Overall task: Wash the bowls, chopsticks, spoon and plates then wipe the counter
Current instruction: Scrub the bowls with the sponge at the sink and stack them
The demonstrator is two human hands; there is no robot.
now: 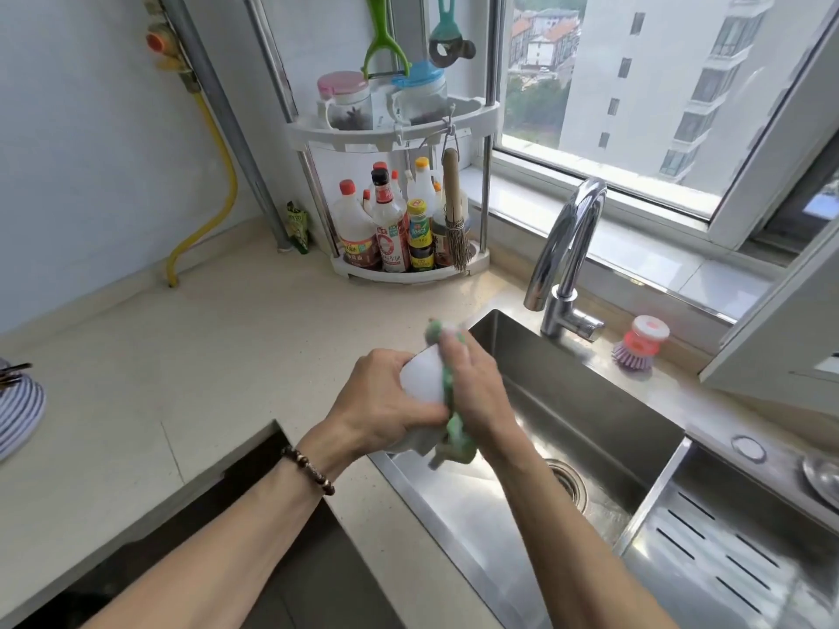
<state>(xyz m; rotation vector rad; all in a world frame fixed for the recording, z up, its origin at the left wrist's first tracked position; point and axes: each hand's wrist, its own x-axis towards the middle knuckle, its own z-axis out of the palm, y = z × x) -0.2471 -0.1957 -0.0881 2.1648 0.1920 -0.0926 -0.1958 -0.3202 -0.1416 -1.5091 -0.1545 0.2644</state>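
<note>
My left hand [386, 401] grips a white bowl [422, 379] above the left edge of the steel sink [590, 401]. My right hand [476, 392] holds a green cloth [451, 429] pressed against the bowl, with the cloth's ends sticking out above and below my fingers. The bowl's inside is hidden by both hands. A striped bowl with dark chopsticks [18, 410] sits at the far left edge of the beige counter [204, 379].
A chrome faucet [567, 256] stands behind the sink, a pink dish brush [638, 345] to its right. A white corner rack with sauce bottles [399, 233] stands at the back. A perforated drain tray [726, 547] lies at the right. A dark stovetop [227, 515] is below my left arm.
</note>
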